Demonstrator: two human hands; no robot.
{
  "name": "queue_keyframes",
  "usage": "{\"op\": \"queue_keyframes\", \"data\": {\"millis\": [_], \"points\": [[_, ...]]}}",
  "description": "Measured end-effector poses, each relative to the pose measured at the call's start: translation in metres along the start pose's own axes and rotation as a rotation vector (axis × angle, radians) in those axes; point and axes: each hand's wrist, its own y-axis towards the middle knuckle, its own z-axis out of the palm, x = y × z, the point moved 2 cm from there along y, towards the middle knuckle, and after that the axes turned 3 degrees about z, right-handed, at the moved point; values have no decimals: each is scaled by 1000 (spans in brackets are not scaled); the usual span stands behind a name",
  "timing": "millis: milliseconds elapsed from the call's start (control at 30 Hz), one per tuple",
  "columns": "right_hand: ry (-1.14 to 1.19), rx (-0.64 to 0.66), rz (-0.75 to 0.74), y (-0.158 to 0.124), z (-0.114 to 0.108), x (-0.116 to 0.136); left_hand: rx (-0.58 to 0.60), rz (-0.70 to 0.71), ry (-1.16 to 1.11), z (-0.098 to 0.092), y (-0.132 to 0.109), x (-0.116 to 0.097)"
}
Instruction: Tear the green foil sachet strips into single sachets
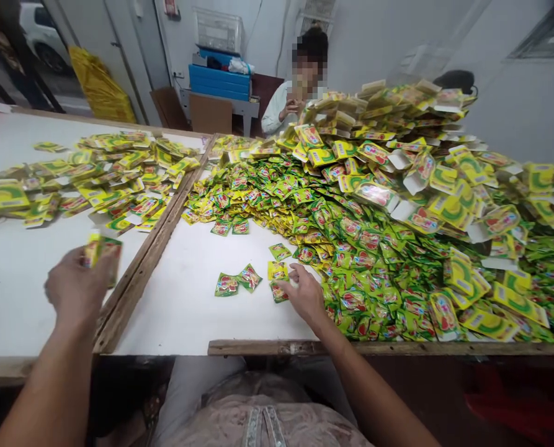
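Observation:
My left hand (79, 282) is closed around a small yellow and green carton (93, 247) above the left part of the table; its fingers hide part of the carton. On the other side of the wooden strip, my right hand (307, 295) reaches low over the white tabletop with thumb and forefinger apart. Its fingertips are at a yellow sachet (277, 270), and a green sachet (279, 292) lies partly beneath the thumb. Two more green sachets, one of them a crumpled sachet (226, 284), lie just left of it.
A large heap of green sachets (365, 273) spreads to the right, with a high pile of yellow cartons (448, 186) on it. More cartons (100, 167) lie left of the wooden strip (151, 254). A person (277, 112) sits across the table. A wooden edge (267, 347) runs along the front.

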Motion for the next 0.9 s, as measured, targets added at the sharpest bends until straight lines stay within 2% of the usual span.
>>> {"op": "queue_keyframes", "data": {"millis": [67,133,167,233,333,433,533,600,700,800,867,900], "points": [[-82,78,-23,0,4,-6,-49,-18,64,-5,8,-7],[-79,171,11,-2,8,-7,-18,62,16,4,-4,-22],[-68,213,45,-3,8,-7,41,113,-33,13,-15,-30],[-49,263,105,-1,4,-6,233,178,-131,35,-43,-45],[-17,225,106,17,-10,-5,489,267,-164,67,-84,-62],[-7,215,21,47,-14,-3,526,526,-122,85,-116,-79],[-19,327,-105,73,-1,2,556,905,-92,97,-141,-92],[-40,348,-135,81,11,6,625,1034,-60,104,-150,-95],[-71,320,-138,78,20,12,648,1045,-34,111,-148,-93],[-72,296,-150,66,19,13,639,1012,-49,113,-137,-92],[-16,279,-151,61,18,12,650,971,-90,114,-130,-95],[82,270,-132,59,19,11,655,925,-121,115,-126,-97]]}}
